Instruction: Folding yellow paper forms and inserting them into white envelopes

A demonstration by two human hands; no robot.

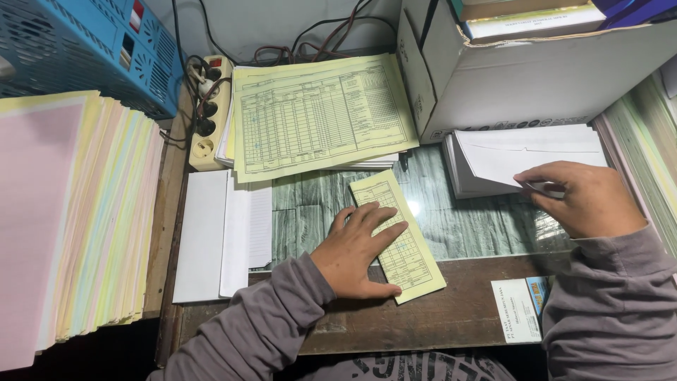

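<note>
Head view, left hand (357, 250): I see it spread flat, palm down, pressing the folded yellow form (400, 236) onto the desk (437, 317) near centre.
Right hand (582, 197): I see its fingers pinching the top white envelope (525, 152) of the envelope stack (458, 169), far right.
Yellow form stack (321, 113): far centre, beside the power strip (208, 113).
Cardboard box (536, 77): far right, behind the envelopes.
Coloured paper pile (77, 212): left edge.
White sheets (222, 233): left of my left hand.

Wooden desk (437, 317) with green glass top: yellow forms (321, 113), folded form (398, 236), white envelopes (525, 152), power strip (208, 113)
</note>
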